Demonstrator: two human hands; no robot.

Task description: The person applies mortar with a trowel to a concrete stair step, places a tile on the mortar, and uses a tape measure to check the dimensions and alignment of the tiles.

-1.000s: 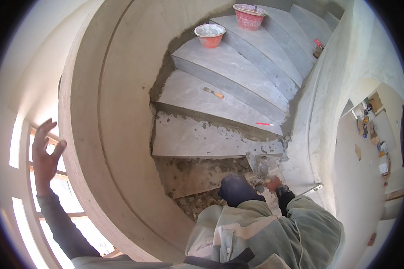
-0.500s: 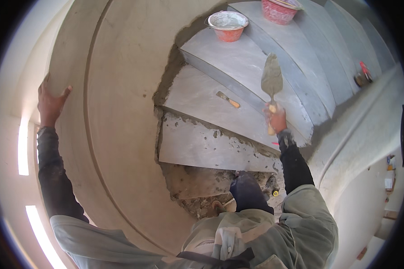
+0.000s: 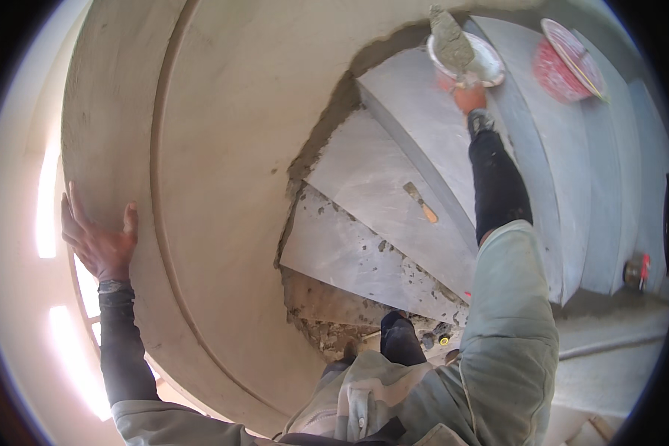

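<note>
My right hand [image 3: 470,97] is stretched far up the stairs, closed around the handle of a trowel [image 3: 452,41]. Grey mortar coats the blade, which hangs over the orange bucket with a pale rim [image 3: 490,61]; whether it touches the bucket I cannot tell. My left hand [image 3: 102,241] rests with spread fingers on the top of the curved plastered wall [image 3: 215,149]. On a stair tread between the arms lies a scraper [image 3: 421,202] with a wooden handle, touched by neither hand.
Winding grey stairs [image 3: 401,97] climb to the right, with rough mortar along the wall joint. A red bucket [image 3: 560,74] leans on a higher step. A red-handled tool [image 3: 643,271] lies far right. Broken rubble [image 3: 323,334] and a small round yellow thing [image 3: 444,340] are near my legs.
My right hand has carried the trowel up and away to the orange bucket. My left hand has slid nearer along the wall top. The view has turned, shifting the stairs.
</note>
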